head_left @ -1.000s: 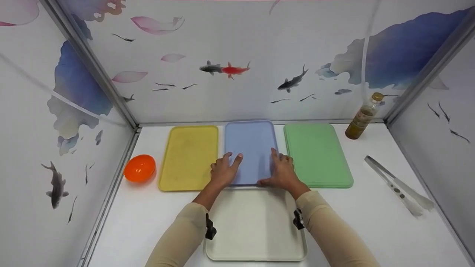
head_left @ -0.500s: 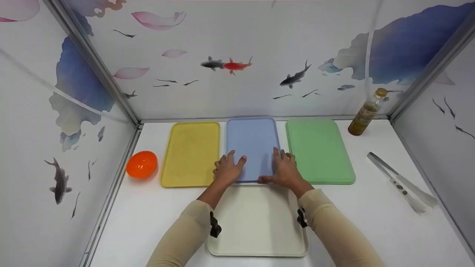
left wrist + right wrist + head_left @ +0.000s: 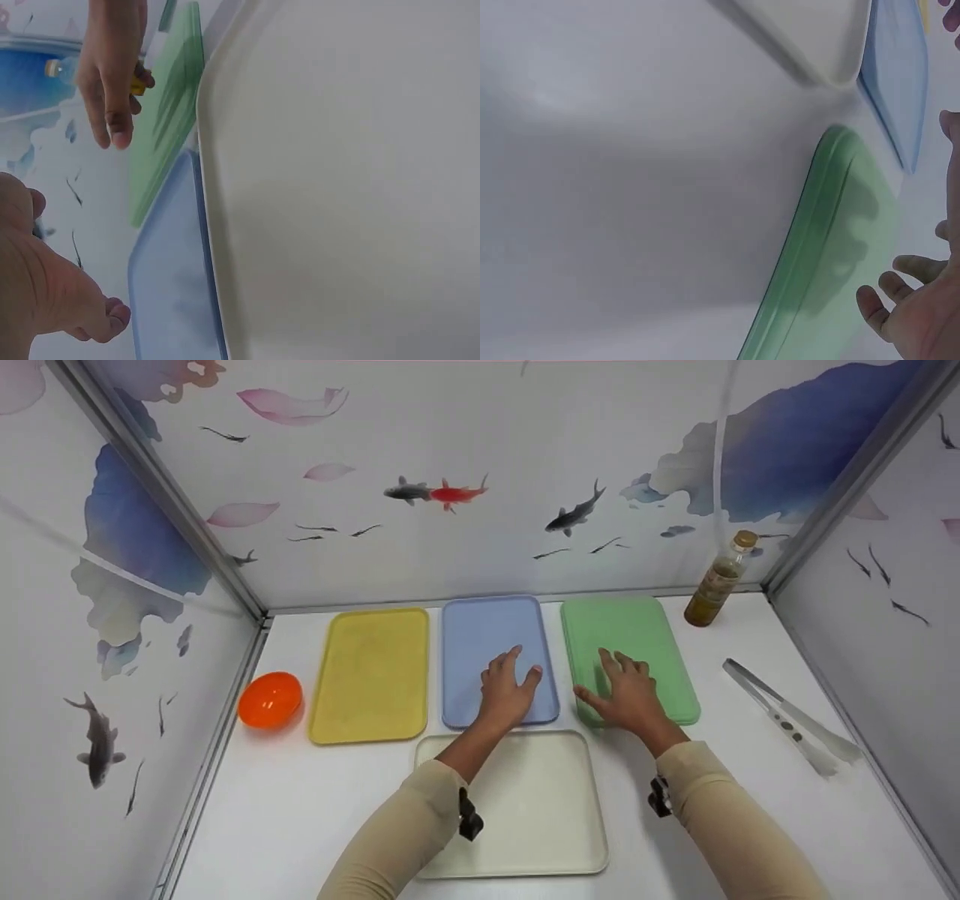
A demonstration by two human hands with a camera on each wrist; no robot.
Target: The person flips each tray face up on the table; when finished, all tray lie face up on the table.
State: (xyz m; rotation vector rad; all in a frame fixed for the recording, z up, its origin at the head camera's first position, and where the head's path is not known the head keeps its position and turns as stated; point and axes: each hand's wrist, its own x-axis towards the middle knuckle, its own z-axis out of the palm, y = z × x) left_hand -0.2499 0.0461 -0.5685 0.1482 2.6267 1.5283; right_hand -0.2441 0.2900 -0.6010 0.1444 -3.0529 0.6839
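My left hand [image 3: 506, 690] is over the near half of the blue tray [image 3: 484, 641], fingers straight and spread, holding nothing. My right hand [image 3: 626, 694] is spread over the near left part of the green tray [image 3: 637, 626], also holding nothing. In the right wrist view the right hand [image 3: 922, 315] casts a finger shadow on the green tray [image 3: 832, 247], so it is slightly above it. In the left wrist view the left hand [image 3: 45, 292] is beside the blue tray [image 3: 169, 277], with the right hand [image 3: 112, 75] beyond. A white tray [image 3: 525, 810] lies under my forearms.
A yellow tray [image 3: 371, 671] lies left of the blue one, and an orange bowl [image 3: 270, 699] sits by the left wall. A bottle of brownish liquid [image 3: 716, 581] stands in the back right corner. Metal tongs [image 3: 784, 720] lie on the white table [image 3: 750, 810] at the right. Walls close three sides.
Both hands have left the blue tray's near corners. The left hand moved forward onto the tray's middle. The right hand moved right, over the green tray.
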